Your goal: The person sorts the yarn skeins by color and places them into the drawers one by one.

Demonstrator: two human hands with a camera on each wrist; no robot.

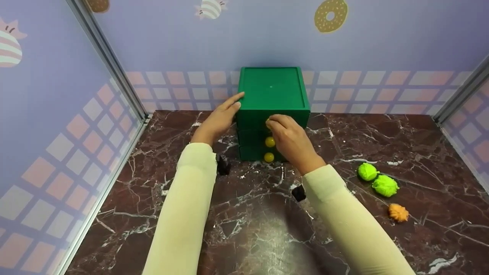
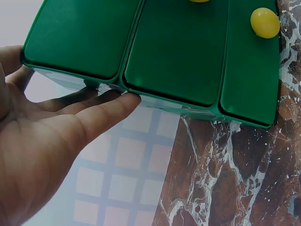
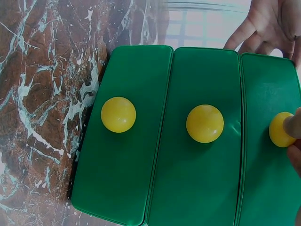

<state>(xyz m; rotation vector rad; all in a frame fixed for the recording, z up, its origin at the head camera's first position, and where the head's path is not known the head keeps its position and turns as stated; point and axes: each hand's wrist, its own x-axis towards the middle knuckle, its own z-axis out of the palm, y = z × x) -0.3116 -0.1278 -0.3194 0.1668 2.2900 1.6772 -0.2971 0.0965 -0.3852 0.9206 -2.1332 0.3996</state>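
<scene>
A green box with three stacked drawers (image 1: 272, 88) stands against the back wall. Each drawer front carries a round yellow knob; the middle knob (image 3: 205, 123) and the bottom knob (image 3: 118, 114) show fully in the right wrist view. My right hand (image 1: 292, 141) pinches the top knob (image 3: 281, 130) between thumb and finger. All three drawer fronts sit level with one another. My left hand (image 1: 218, 121) rests against the box's left side, its fingers (image 2: 110, 110) fairly straight along the wall and the thumb up near the top edge.
To the right on the dark marbled table (image 1: 244, 229) lie two bright green yarn-like balls, one (image 1: 367, 172) touching the other (image 1: 385, 186). A smaller orange one (image 1: 398, 212) lies nearer to me. Patterned panels (image 1: 382, 46) enclose the table at back and sides.
</scene>
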